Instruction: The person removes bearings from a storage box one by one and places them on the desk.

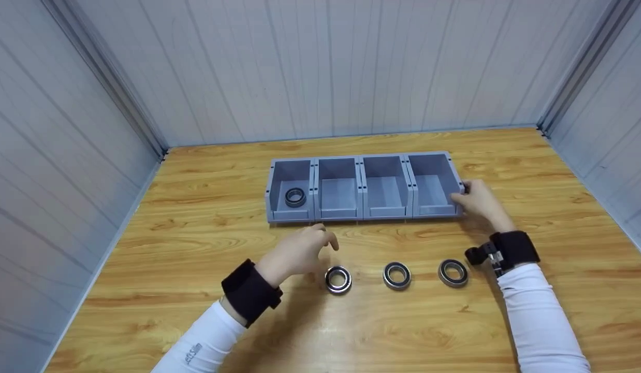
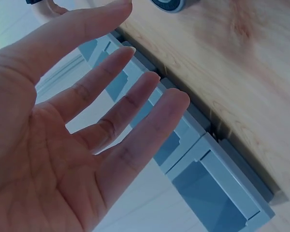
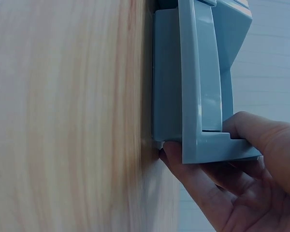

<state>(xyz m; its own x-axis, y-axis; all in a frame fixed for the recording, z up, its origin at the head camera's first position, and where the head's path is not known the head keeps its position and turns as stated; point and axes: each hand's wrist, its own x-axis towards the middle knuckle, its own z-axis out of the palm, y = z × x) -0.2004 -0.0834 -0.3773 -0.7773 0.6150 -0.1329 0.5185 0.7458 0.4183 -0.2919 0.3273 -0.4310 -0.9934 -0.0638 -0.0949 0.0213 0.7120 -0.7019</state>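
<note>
A row of grey storage bins point(image 1: 338, 213) stands on the table, joined side by side. My right hand point(image 1: 480, 203) grips the right side wall of the end bin point(image 3: 210, 147), thumb inside and fingers outside, as the right wrist view shows. One ball bearing point(image 1: 295, 197) lies in the leftmost bin. In front of the bins my left hand point(image 1: 302, 249) hovers above the table with nothing in it, its fingers point(image 2: 145, 135) loosely extended. Just right of it lies a bearing point(image 1: 338, 280), apart from the fingers.
Two more bearings, a middle one point(image 1: 397, 275) and a right one point(image 1: 453, 273), lie on the wooden table point(image 1: 196, 259) in line with the first. The right one is close to the right wrist's camera mount point(image 1: 487, 254). White panels point(image 1: 300, 72) wall the table's back and sides.
</note>
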